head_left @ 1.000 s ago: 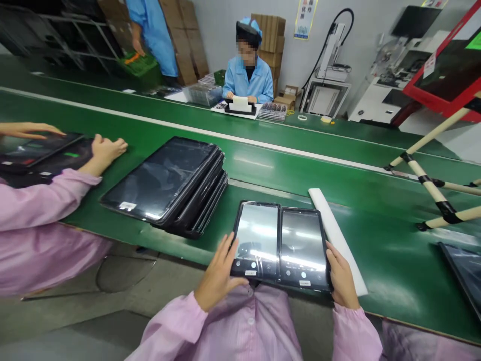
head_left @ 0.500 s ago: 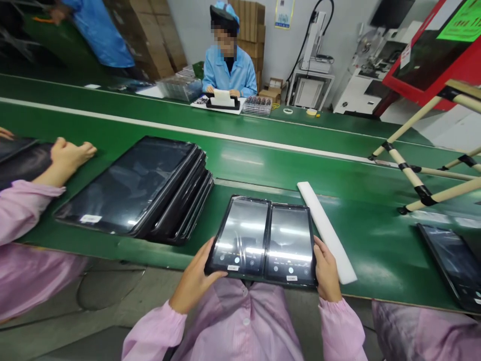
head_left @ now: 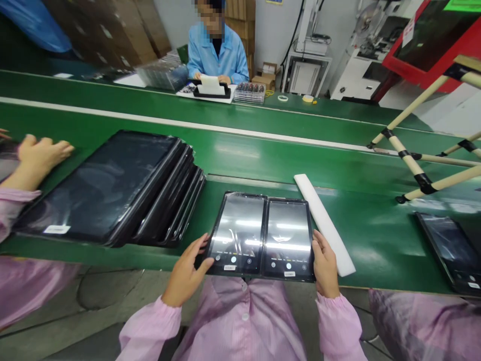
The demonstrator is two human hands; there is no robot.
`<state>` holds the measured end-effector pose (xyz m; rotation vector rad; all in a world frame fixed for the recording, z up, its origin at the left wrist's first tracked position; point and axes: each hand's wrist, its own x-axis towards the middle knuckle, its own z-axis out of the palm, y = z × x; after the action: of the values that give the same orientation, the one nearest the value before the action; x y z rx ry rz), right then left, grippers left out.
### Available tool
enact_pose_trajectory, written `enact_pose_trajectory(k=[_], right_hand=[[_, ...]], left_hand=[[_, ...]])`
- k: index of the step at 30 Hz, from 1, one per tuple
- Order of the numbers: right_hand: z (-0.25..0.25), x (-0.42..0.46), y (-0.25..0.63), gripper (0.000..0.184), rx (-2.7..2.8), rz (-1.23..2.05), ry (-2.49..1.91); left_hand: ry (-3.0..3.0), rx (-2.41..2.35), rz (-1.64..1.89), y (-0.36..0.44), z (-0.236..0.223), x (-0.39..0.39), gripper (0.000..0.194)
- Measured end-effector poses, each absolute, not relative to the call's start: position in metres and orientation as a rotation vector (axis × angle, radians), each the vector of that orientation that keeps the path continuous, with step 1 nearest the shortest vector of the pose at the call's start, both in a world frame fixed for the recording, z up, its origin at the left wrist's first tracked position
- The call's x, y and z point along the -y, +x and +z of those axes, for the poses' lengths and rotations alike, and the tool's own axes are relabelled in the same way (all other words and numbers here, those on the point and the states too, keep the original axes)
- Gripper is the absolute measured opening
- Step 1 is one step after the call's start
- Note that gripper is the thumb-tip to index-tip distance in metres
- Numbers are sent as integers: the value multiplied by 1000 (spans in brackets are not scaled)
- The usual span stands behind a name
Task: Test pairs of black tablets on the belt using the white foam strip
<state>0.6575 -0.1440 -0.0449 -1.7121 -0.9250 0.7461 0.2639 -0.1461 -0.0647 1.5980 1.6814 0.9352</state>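
Note:
Two black tablets lie side by side in front of me. The left tablet [head_left: 240,225] and the right tablet [head_left: 287,230] both have lit screens with a row of round icons, a small white label at the bottom edge and clear film on the glass. My left hand [head_left: 188,271] grips the left tablet's outer edge, thumb at the front corner. My right hand [head_left: 325,263] is closed around the right tablet's outer edge, its thumb mostly hidden. Just right of them a long white foam strip [head_left: 325,223] lies slantwise on the green bench [head_left: 376,235].
Left stands a leaning stack of black film-covered tablets [head_left: 101,185]. Beyond it is a co-worker's hand [head_left: 41,155]. Another tablet [head_left: 451,250] lies at the right, below a beige pipe frame [head_left: 409,170]. Across the bench sits a person in blue [head_left: 218,52].
The view has shifted slightly, so the stack appears nearer and farther left. My left hand has slid a little outward along the left tablet's edge. Small text now shows above the icons.

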Motion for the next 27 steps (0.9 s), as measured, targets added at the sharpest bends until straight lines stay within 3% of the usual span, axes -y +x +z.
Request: enact_pose_trajectory(k=[4, 7, 10, 14, 17, 23, 27], right_hand=[[-39, 151, 685, 50, 1183, 221, -1785], [-39, 155, 719, 60, 1404, 19, -1940], [-40, 155, 746, 71, 1470, 57, -2050], [-24, 144, 747, 56, 1491, 4, -1879], [-5, 122, 724, 46, 1771, 197, -1595], [-2, 72, 681, 46, 2213, 466, -1288], [-11, 63, 679, 47, 2231, 479, -1307]], left_hand=[[1279, -1787, 1103, 268, -62, 121, 66], [1161, -1835, 1139, 271, -63, 108, 64], [1128, -1868, 1122, 271, -64, 103, 62], [1108, -1855, 1110, 271, -62, 97, 59], [1124, -1813, 1085, 272, -57, 89, 65], [1208, -1788, 1095, 274, -56, 81, 80], [1310, -1836, 1074, 277, -57, 85, 71]])
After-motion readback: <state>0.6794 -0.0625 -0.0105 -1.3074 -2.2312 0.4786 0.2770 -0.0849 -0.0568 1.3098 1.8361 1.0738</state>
